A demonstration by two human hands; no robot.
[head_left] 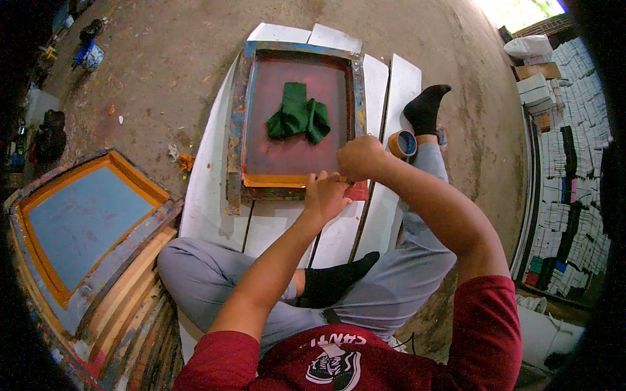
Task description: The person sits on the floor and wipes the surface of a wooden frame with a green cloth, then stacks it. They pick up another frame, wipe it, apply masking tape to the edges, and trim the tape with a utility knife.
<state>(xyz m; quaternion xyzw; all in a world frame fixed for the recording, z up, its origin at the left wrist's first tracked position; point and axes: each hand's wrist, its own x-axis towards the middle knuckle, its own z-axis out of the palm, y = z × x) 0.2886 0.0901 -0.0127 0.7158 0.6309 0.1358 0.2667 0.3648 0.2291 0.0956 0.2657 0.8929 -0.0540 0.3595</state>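
Note:
A wooden screen-printing frame (358,98), smeared with old paint, lies flat before me. Its mesh is dull reddish grey, and a crumpled dark green cloth (295,114) rests on it. Orange-brown tape (277,180) runs along the frame's near inner edge. At the near right corner, my left hand (326,195) has its bent fingers closed on the end of this tape. Just beyond it, my right hand (363,158) is a fist against the frame's right side; what its fingers hold is hidden. A red patch (357,191) shows beside the left hand.
White boards (202,195) lie under the frame and me. A brown roll of tape (402,144) is beside my outstretched foot (425,111). More frames are stacked at left, the top one with a grey-blue mesh (88,215). Piled white bundles (567,169) line the right.

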